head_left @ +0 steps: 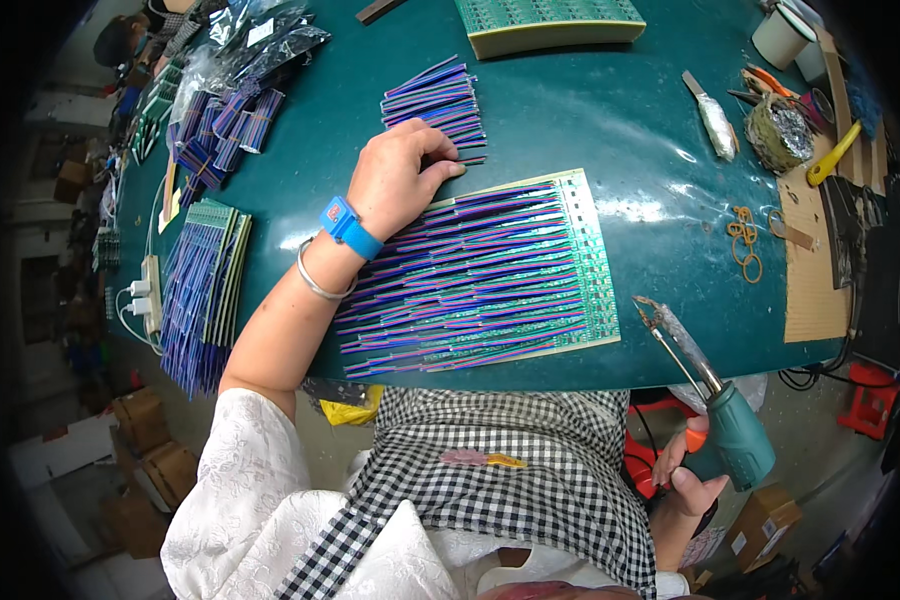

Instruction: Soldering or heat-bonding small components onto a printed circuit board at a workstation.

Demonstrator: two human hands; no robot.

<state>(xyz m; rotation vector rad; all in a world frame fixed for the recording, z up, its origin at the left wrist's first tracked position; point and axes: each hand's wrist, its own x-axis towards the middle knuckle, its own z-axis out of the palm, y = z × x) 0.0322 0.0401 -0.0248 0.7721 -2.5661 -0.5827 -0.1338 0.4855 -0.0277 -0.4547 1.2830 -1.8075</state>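
Note:
My left hand [400, 175], with a blue strap on its wrist, is closed in a pinch at the near side of a pile of cut blue, purple and red wires [435, 100]. The end of one wire piece [474, 160] sticks out past its fingertips. Below it lies a green circuit board panel [595, 270], with rows of wires [470, 280] running across it to the left. My right hand [685, 480] grips a green soldering gun [742, 430] by its handle at the table's front edge. Its metal tip [648, 305] points toward the panel's right side, apart from it.
At the left stands a stack of wired boards [205, 290], with bundled wires [225, 130] and plastic bags [270, 40] beyond. A board stack [550, 25] sits at the back. Rubber bands [745, 245], a wrapped blade [712, 120] and a foil-topped roll [780, 135] lie right.

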